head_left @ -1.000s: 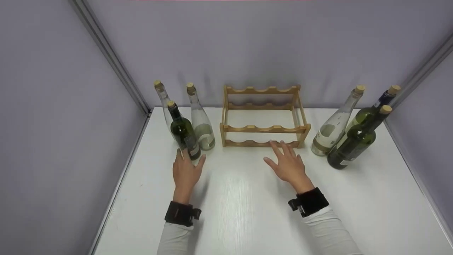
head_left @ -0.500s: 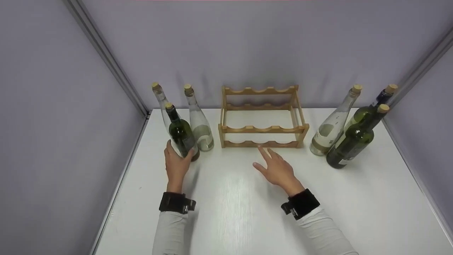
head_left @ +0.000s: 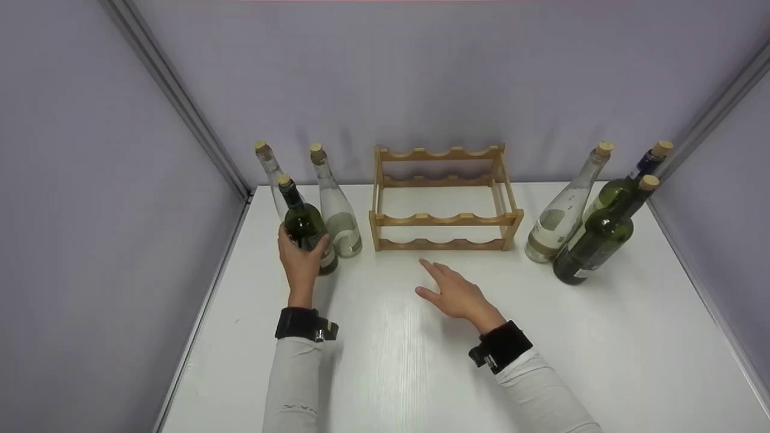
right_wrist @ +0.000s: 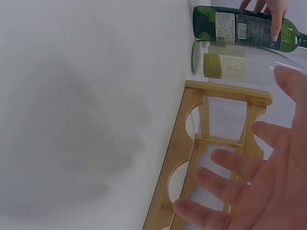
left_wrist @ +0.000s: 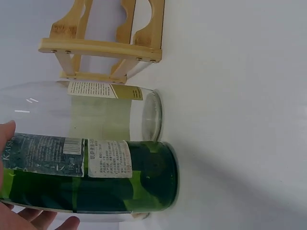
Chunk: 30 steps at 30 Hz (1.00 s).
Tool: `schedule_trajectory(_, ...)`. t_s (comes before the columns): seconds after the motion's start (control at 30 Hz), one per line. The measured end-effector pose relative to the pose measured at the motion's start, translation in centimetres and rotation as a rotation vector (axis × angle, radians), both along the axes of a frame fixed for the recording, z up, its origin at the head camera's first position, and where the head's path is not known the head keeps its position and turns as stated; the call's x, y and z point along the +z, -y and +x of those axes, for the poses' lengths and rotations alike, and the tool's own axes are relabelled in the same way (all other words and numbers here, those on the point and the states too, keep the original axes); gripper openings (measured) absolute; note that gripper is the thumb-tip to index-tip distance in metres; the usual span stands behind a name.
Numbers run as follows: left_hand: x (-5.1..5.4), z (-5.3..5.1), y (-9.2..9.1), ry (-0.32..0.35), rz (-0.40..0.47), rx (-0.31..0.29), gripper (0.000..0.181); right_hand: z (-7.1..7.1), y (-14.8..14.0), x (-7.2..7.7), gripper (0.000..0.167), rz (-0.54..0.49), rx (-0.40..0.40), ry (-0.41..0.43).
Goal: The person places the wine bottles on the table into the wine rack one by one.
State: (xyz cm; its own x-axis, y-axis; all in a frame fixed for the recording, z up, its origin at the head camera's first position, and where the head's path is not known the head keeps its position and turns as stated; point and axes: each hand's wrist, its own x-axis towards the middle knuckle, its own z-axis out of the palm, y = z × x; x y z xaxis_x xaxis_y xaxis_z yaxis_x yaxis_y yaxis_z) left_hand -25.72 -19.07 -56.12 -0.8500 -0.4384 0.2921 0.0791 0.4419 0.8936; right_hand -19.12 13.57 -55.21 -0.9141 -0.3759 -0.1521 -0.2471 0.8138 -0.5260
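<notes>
Head view | green bottle (head_left: 305, 221): upright on counter (head_left: 385, 361), beside clear bottle (head_left: 340, 218) | left hand (head_left: 298, 260): curled round its body | right hand (head_left: 458, 296): spread, holding nothing, before wooden rack (head_left: 446, 221) | judged: rigid, slick, breakable glass; best held below shoulder

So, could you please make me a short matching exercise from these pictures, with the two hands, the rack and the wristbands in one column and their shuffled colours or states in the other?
Column one
1. Left hand
2. Right hand
3. Wooden rack
4. Wristbands

Column two
A. Scalloped, with no bottle in it
B. Black, one on each arm
C. Curled round a dark green bottle
D. Fingers spread, holding nothing

Right pairs: 1-C, 2-D, 3-A, 4-B
</notes>
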Motion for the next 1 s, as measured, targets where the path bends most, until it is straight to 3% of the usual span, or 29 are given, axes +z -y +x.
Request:
schedule_trajectory(0.27,-0.6,-0.4,0.3,-0.042,0.053,0.014,0.082,-0.2,0.5,-0.1,0.072,-0.067,0.005,0.060)
schedule_trajectory(0.47,-1.0,0.4,-0.4,-0.088,0.040,0.037,0.082,-0.4,0.5,0.0,0.069,-0.220,-0.001,0.120)
schedule_trajectory(0.6,-1.2,1.4,-1.2,-0.121,-0.007,0.023,0.082,-0.6,0.6,0.2,0.066,-0.347,-0.027,0.216)
schedule_trajectory(0.77,-1.5,2.7,-2.2,-0.137,-0.087,-0.012,0.080,-0.7,0.7,0.7,0.070,-0.514,-0.078,0.395)
schedule_trajectory(1.0,-1.9,3.5,-3.8,-0.251,-0.249,-0.082,0.076,-1.0,0.9,1.3,0.075,-0.688,-0.090,0.570)
